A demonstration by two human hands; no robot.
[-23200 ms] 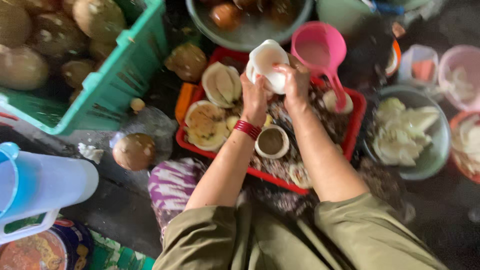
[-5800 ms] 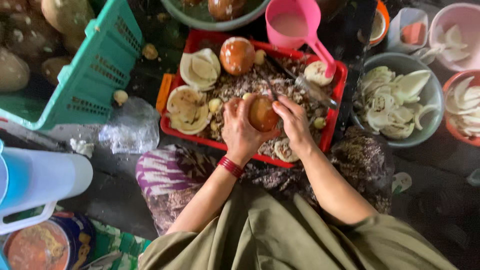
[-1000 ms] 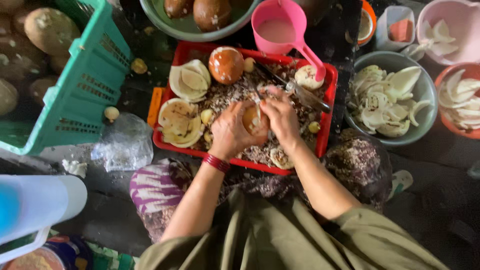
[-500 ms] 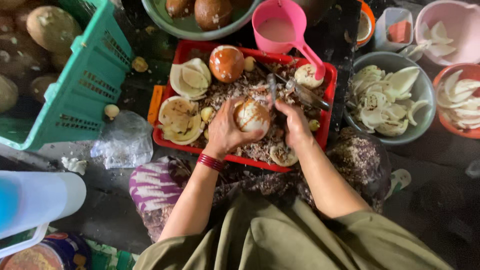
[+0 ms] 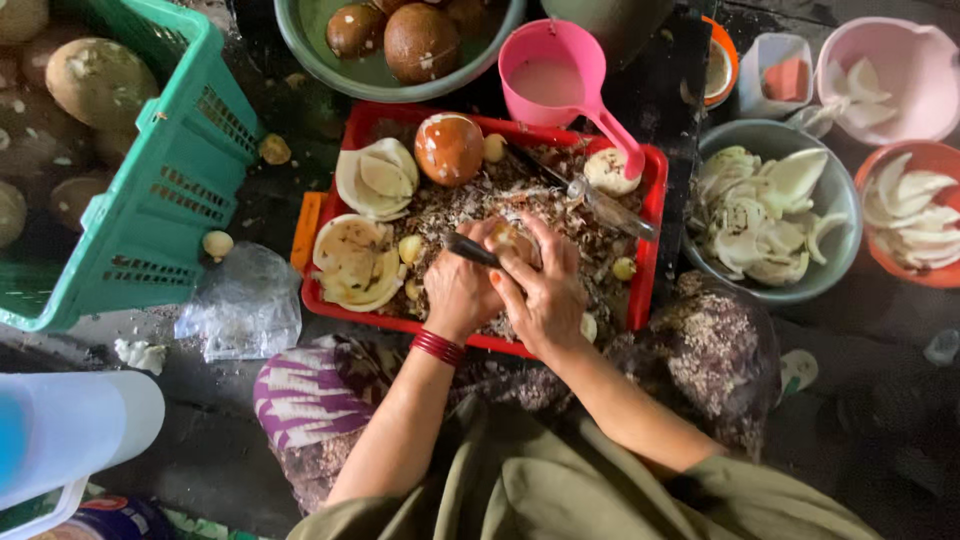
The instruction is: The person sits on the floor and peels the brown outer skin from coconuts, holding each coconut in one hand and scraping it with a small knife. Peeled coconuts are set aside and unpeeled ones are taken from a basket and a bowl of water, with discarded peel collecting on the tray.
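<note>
Both hands meet over the middle of the red tray [image 5: 640, 300]. Left hand [image 5: 462, 292], red bangles at the wrist, is curled shut around a dark tool handle [image 5: 470, 250] that pokes out toward the tray's left side. Right hand [image 5: 545, 290] lies fingers-forward, cupped over a small brownish coconut piece [image 5: 508, 238], gripping it against the left hand. Piece is mostly hidden, only a tan patch shows between the fingers. It sits above the shavings littering the tray centre. A whole brown coconut [image 5: 449, 148] stands near the tray's far edge, pale shell halves [image 5: 360, 262] along the left edge, a pink scoop [image 5: 560, 80] at the far right corner.
</note>
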